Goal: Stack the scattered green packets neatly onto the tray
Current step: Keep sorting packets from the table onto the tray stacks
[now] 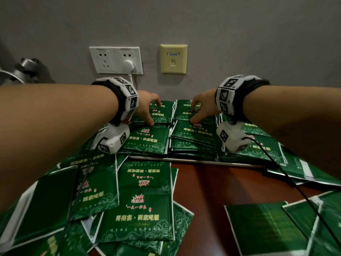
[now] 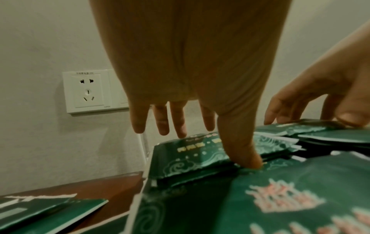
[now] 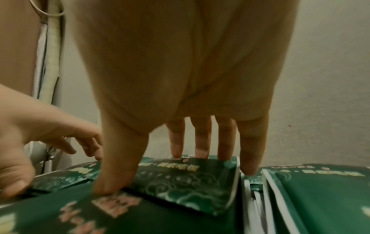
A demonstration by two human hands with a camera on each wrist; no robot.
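Glossy dark-green foil packets with gold and red print (image 1: 147, 139): many lie in low stacks, side by side in rows, at the far end of the table against the wall. Under their near edge shows a thin pale rim, taken to be the flat tray (image 1: 193, 159); the rest of it is covered by packets, so its depth and extent cannot be told.

Left hand (image 1: 147, 108): fingers spread and fairly straight, thumb tip pressed at the near edge of a rear-row packet, fingertips at or past its far edge. Not pinching. Right hand (image 1: 201, 108): same posture on the neighbouring rear stack, thumb down at the near edge, fingers reaching the far edge. Both appear to be squaring stacks, not carrying.

Progress, as judged: partly done. Several stacks on the tray, some edges ragged. A large loose heap of scattered packets (image 1: 144, 200) lies overlapping on the near left of the dark reddish-brown wooden table (image 1: 212, 182); more sit at the near right and right edge.

Beyond: white double wall socket (image 1: 116, 60) with a plug in it, beige wall plate (image 1: 173, 59).
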